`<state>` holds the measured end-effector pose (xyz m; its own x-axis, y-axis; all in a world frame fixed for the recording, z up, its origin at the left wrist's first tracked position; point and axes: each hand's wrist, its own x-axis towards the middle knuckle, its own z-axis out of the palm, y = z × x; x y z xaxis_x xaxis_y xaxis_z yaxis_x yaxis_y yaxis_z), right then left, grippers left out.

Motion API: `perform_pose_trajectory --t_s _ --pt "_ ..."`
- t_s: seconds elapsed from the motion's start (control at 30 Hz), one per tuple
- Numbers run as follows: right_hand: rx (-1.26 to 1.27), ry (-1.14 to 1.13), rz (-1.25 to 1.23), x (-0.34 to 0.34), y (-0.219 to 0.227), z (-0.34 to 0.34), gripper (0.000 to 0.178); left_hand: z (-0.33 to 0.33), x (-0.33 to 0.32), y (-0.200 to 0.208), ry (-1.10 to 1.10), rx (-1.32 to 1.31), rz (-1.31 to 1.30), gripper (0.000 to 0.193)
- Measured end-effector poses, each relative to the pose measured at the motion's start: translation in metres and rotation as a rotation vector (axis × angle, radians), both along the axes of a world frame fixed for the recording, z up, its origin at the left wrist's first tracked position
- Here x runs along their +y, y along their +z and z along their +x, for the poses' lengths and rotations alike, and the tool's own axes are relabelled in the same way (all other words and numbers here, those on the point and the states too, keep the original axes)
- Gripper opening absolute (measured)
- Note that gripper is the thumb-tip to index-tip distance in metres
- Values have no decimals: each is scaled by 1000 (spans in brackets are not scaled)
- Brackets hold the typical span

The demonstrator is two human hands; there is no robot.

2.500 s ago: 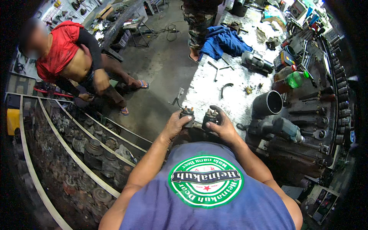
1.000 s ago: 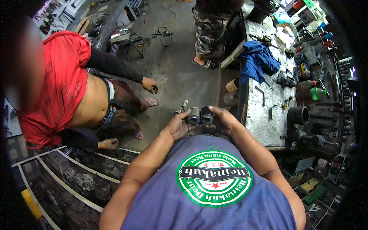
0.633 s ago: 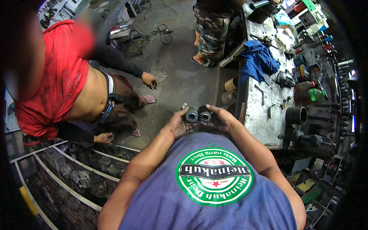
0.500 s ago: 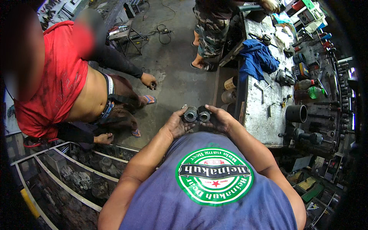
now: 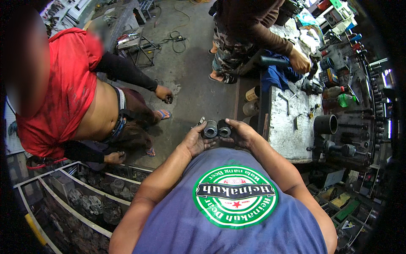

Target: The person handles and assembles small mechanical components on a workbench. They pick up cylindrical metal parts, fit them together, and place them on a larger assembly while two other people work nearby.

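Observation:
In front of my chest I hold two short metal parts side by side. My left hand (image 5: 195, 139) is closed round a grey metal cylinder (image 5: 210, 128) with a round bore facing me. A small light-coloured piece (image 5: 202, 120) shows at the left thumb. My right hand (image 5: 242, 133) grips a darker, greasy metal piece (image 5: 224, 130), which also has a round hole. The two parts sit very close together; whether they touch I cannot tell. Fingers beneath both parts are partly hidden.
Right of me stands a workbench (image 5: 281, 142) with a wide metal pipe piece (image 5: 325, 124), bottles, tools and a blue cloth (image 5: 272, 78). A co-worker's hand (image 5: 299, 61) reaches over it. At left stands a person in a red shirt (image 5: 69, 80). A rack of metal parts (image 5: 80, 209) is lower left.
The co-worker at the bench has leaned in, an arm now stretched over the blue cloth. In my hands, the two parts have shifted and tilted slightly.

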<state>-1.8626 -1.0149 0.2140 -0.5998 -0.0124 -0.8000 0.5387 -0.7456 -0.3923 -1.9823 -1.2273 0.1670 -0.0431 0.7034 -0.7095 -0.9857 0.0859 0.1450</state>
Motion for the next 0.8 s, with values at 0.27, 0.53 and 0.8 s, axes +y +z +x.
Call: perform_pose_trajectory --t_s 0.27,0.53,0.8 --pt "6 27 12 1 6 2 34 0 0 -9 -4 -26 31 48" --pt "0 2 1 3 2 5 35 4 0 -15 12 -33 36 48" --pt "28 6 33 0 4 14 38 10 -1 -6 0 31 11 46"
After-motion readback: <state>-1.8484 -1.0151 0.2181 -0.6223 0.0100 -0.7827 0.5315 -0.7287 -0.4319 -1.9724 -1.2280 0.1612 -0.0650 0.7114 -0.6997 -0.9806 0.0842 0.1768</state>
